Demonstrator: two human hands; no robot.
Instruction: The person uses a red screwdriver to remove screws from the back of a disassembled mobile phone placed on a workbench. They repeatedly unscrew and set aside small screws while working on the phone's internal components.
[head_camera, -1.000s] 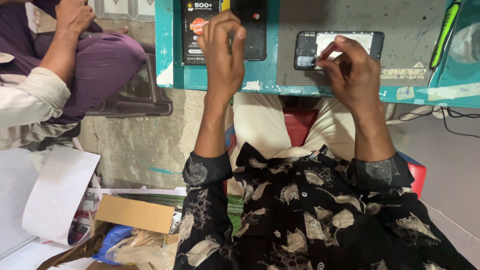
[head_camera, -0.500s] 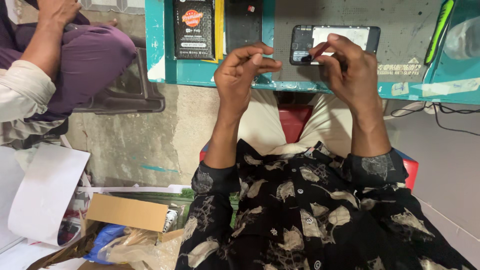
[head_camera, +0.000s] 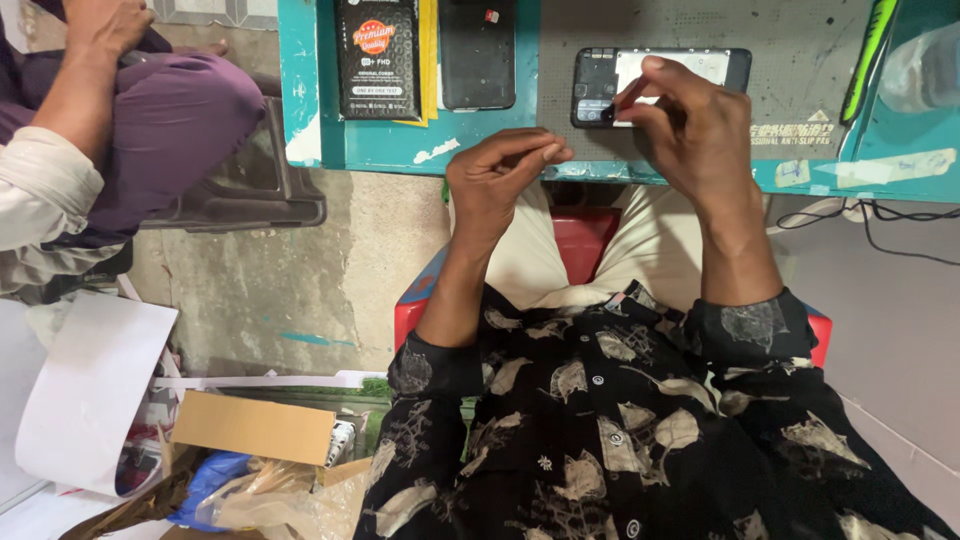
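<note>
Left hand (head_camera: 495, 180) now off the table, pinched shut, contents hidden; right hand (head_camera: 690, 130) fingertips on opened phone (head_camera: 660, 85).

Two phones (head_camera: 478, 52) (head_camera: 660, 85) — one packet (head_camera: 377, 58).

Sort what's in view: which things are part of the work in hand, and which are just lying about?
In use:
right hand on the opened phone
left hand, fingertips pinched together
grey work mat

Lying about:
black packaged item
second dark phone
green tool
cardboard box
</note>
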